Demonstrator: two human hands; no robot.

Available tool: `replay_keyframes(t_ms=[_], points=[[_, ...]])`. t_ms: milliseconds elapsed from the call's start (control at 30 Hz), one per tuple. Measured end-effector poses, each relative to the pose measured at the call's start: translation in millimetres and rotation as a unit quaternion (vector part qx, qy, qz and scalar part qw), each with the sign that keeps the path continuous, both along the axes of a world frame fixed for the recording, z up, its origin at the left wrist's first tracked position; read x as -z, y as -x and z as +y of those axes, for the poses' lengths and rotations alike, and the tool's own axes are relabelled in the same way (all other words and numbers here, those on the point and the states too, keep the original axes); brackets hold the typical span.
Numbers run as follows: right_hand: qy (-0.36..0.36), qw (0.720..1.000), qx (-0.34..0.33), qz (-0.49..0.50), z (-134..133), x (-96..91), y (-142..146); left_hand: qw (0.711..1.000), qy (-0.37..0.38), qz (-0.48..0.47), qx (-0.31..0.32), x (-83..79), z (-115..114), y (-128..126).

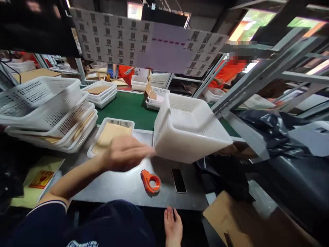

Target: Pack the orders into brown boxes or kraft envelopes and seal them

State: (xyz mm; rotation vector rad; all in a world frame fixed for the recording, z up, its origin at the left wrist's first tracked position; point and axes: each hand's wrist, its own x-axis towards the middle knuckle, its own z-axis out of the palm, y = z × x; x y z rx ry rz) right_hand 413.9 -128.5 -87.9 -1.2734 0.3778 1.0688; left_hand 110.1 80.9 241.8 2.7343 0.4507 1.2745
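Observation:
My left hand [128, 153], slightly blurred, reaches across the metal table with its fingers stretched out and nothing seen in it. Its fingertips come near the left side of a tall stack of white plastic baskets [187, 144]. Behind the hand lies a shallow white basket [130, 124] with a tan padded envelope [113, 132] in it, partly hidden by the hand. My right hand [173, 223] hangs just off the table's front edge, palm up, open and holding nothing. Between the hands, an orange handheld tape dispenser [147, 181] and a dark-screened phone [179, 180] lie on the table.
White baskets [48, 113] are piled at the left, some holding envelopes. A green conveyor belt [125, 108] runs behind the table, carrying more baskets [101, 94]. Black plastic bags [290, 181] and cardboard [231, 216] crowd the right. A code-covered board [161, 44] hangs above; people in orange stand beyond.

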Motion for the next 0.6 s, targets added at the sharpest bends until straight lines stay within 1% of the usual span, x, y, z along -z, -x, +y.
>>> replay_keyframes(t_ms=[33,67,100,133,167,200,233,267,300,333,400,500,600], points=[[0.019,1.0,0.015,0.006,-0.1,6.2,4.8,0.994,0.055,0.032,-0.092,21.7,33.1,6.5],[0.036,0.999,0.027,0.012,-1.4,12.3,10.0,0.97,0.139,0.105,-0.171,49.7,62.4,14.0],[0.047,0.998,0.032,0.019,-3.3,18.3,15.5,0.932,0.211,0.18,-0.232,81.8,86.0,22.2],[0.051,0.998,0.029,0.026,-5.4,24.2,21.0,0.882,0.269,0.263,-0.284,115.3,103.0,30.9],[0.05,0.998,0.021,0.03,-7.6,29.8,26.5,0.831,0.31,0.336,-0.318,147.3,113.4,39.8],[0.045,0.998,0.013,0.032,-9.8,34.9,31.7,0.8,0.336,0.373,-0.329,175.2,117.9,48.5],[0.038,0.999,0.003,0.032,-12.1,39.4,36.6,0.773,0.354,0.405,-0.336,197.7,118.2,56.5],[0.032,0.999,-0.005,0.03,-14.5,43.1,41.2,0.758,0.367,0.421,-0.336,214.3,115.8,63.4],[0.028,0.999,-0.011,0.027,-17.1,46.0,45.2,0.751,0.375,0.428,-0.334,225.2,112.4,69.0],[0.026,0.999,-0.014,0.021,-19.7,48.4,48.8,0.746,0.381,0.433,-0.334,231.4,109.2,73.1],[0.028,0.999,-0.015,0.008,-24.0,51.4,54.0,0.744,0.383,0.431,-0.338,233.7,106.6,76.4],[0.034,0.999,-0.011,-0.025,-26.5,50.6,59.0,0.757,0.368,0.402,-0.362,223.5,112.6,73.0],[0.024,0.992,-0.028,-0.124,-20.5,38.5,65.1,0.778,0.33,0.337,-0.414,203.4,118.0,72.0]])
